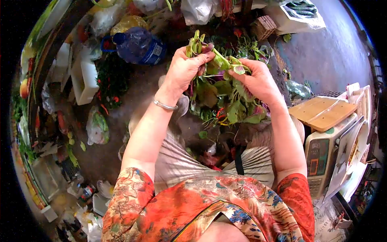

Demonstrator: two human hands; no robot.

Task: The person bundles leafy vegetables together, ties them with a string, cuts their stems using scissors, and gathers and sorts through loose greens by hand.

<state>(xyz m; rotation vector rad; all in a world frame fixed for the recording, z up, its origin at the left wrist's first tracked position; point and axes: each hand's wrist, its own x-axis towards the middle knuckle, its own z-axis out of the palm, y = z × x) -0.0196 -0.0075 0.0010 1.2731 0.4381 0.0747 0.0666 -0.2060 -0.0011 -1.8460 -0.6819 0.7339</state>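
My left hand [181, 68] is closed around a small bunch of green stems, whose cut ends stick up past the thumb. My right hand [258, 78] pinches a leafy stem just to the right, fingers pressed together near a small purple-veined leaf [238, 69]. These look like amaranth greens [221, 63], with pale green stalks and leaves of mixed green and purple. Below both hands lies a loose heap of amaranth leaves [207, 94], between and ahead of my knees. Several red chillies [221, 115] show beneath it.
A blue plastic water jug [141, 47] lies at the upper left, near a white foam box [84, 80]. On the floor is a bagged green vegetable [98, 127]. To my right stand a weighing scale [318, 157] and a wooden board [322, 112]. A brick [263, 26] sits ahead.
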